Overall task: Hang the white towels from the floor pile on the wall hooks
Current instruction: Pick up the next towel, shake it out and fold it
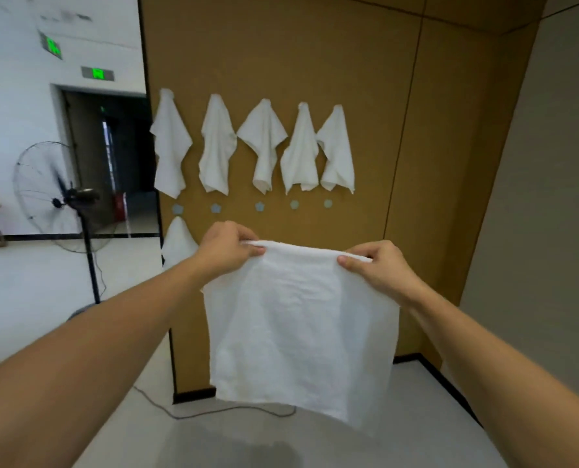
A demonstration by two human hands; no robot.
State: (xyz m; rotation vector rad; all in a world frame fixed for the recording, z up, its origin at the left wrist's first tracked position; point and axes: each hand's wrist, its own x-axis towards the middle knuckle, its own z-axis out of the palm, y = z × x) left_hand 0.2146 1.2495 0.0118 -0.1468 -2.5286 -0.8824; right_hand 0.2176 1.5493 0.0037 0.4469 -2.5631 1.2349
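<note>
Up on the brown wall panel (365, 96), five white towels fill the top row, a sixth (178, 244) hangs lower left. Both hands, left hand (227, 249) and right hand (379, 265), pinch another towel (298, 325) by its top edge; four flower hooks (259, 206) look free.

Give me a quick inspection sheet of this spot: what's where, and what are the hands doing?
Surface: brown wall panel with small flower-shaped hooks.
Job's things: five hung towels in a row, a sixth lower left; held towel spread out.
Clutter: nothing seen.
Hands: left hand and right hand pinch the held towel's top edge.
Cables: cord on the floor.
Surroundings: standing fan, doorway, green exit signs.
</note>
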